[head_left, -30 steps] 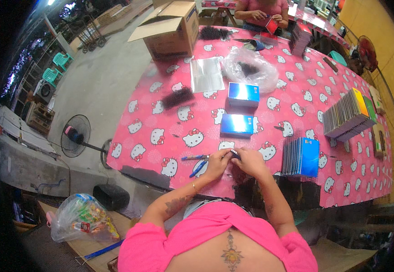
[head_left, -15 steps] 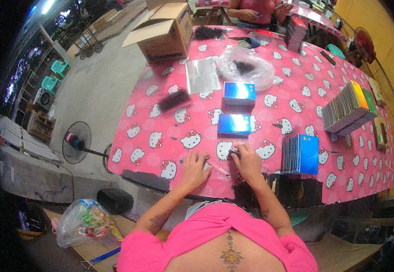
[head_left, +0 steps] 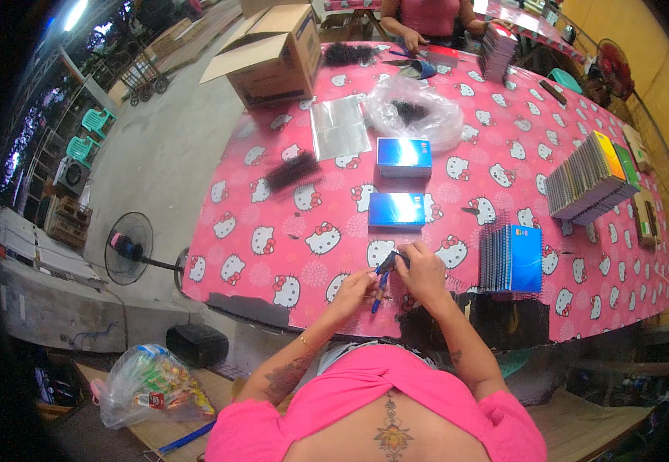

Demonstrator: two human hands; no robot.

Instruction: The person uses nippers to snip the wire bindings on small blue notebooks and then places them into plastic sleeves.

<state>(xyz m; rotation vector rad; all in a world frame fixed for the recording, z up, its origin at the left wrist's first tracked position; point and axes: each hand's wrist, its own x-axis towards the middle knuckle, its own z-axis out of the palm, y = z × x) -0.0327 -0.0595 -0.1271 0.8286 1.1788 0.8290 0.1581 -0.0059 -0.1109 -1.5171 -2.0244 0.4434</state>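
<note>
Near the table's front edge, my hands are close together. My left hand (head_left: 359, 288) is closed, its fingers pinching a slim blue tool (head_left: 377, 300) that slants down toward me; its exact kind is unclear. My right hand (head_left: 422, 272) is closed around a small dark object (head_left: 389, 264), mostly hidden by the fingers, which meets the upper end of the blue tool. Just beyond them lies a stack of blue-covered notebooks (head_left: 396, 210), with a second blue notebook stack (head_left: 404, 157) behind it. To the right stands a row of spiral notebooks (head_left: 525, 259) with a blue cover.
Dark spiral bindings (head_left: 292, 172), clear plastic sheets (head_left: 340, 128) and a plastic bag (head_left: 415, 115) lie on the pink tablecloth (head_left: 273, 223). An open carton (head_left: 273, 65) sits far left, a yellow-covered notebook row (head_left: 590, 181) right. Another person (head_left: 431, 19) works opposite.
My left hand has lifted off the tablecloth and moved right with the blue tool, meeting my right hand. Across the table, the other person's hand has come down by a red notebook.
</note>
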